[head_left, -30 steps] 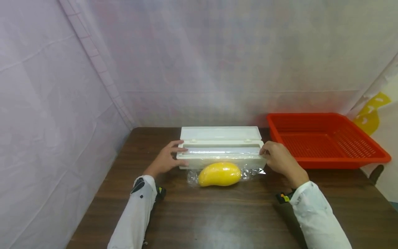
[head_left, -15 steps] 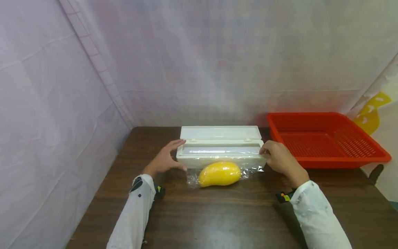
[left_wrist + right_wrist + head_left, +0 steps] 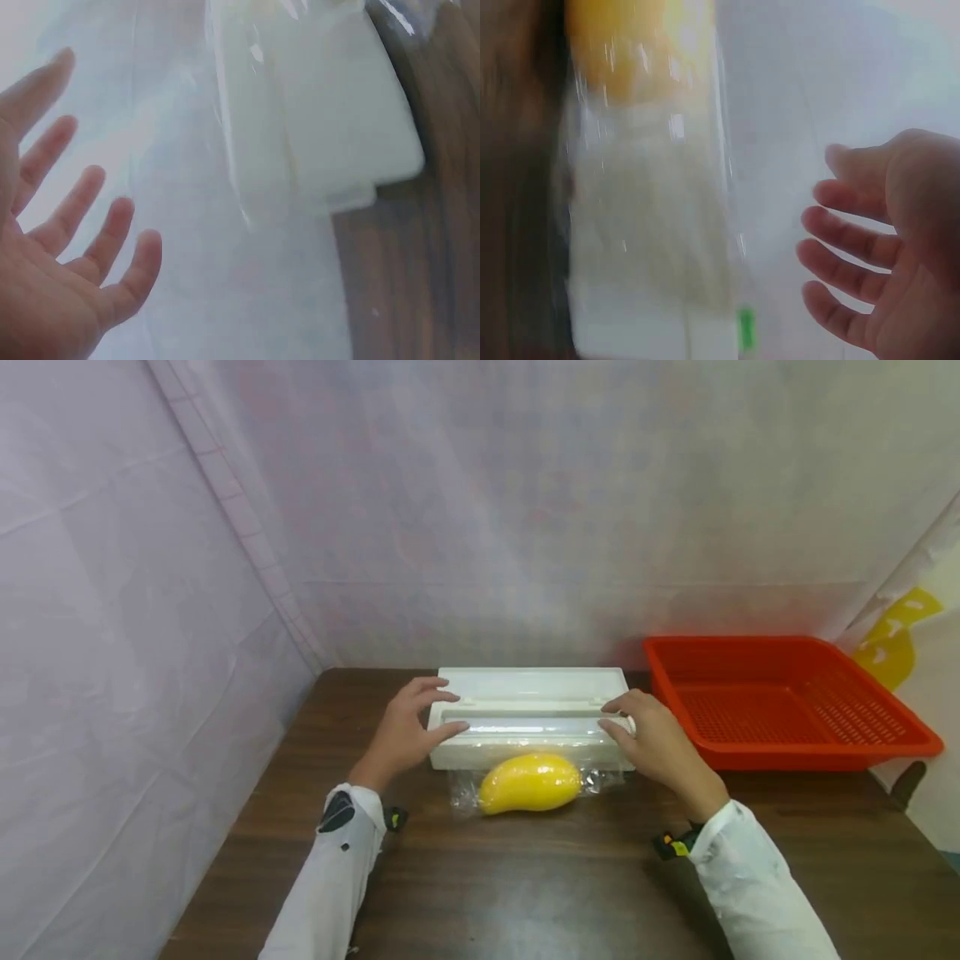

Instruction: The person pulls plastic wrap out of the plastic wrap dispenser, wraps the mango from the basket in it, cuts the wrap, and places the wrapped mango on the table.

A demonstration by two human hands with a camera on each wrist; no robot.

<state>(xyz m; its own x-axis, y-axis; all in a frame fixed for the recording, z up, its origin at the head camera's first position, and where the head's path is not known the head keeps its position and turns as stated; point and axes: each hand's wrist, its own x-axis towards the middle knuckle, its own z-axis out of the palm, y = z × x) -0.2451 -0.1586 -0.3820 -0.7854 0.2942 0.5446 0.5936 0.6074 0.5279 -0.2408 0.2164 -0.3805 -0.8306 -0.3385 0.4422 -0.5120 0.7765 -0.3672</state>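
Observation:
A white cling film dispenser [image 3: 491, 756] stands on the table with its lid [image 3: 532, 682] tipped back and the roll [image 3: 517, 727] showing inside. Against its front side lies a yellow mango [image 3: 531, 783] under clear film [image 3: 465, 789], which spreads past both its ends. My left hand [image 3: 397, 731] is over the dispenser's left end, fingers spread and holding nothing, as the left wrist view confirms. At the other end my right hand [image 3: 656, 739] hovers with fingers loosely bent and apart, nothing between them in the right wrist view.
A red plastic basket [image 3: 795, 747] stands at the back right, close to my right hand. White sheeting [image 3: 525, 510] hangs behind and to the left of the brown wooden table [image 3: 517, 893].
My left hand has lifted and shifted right over the dispenser's left end. The right hand has let go of the right end and moved inward. The mango stays put.

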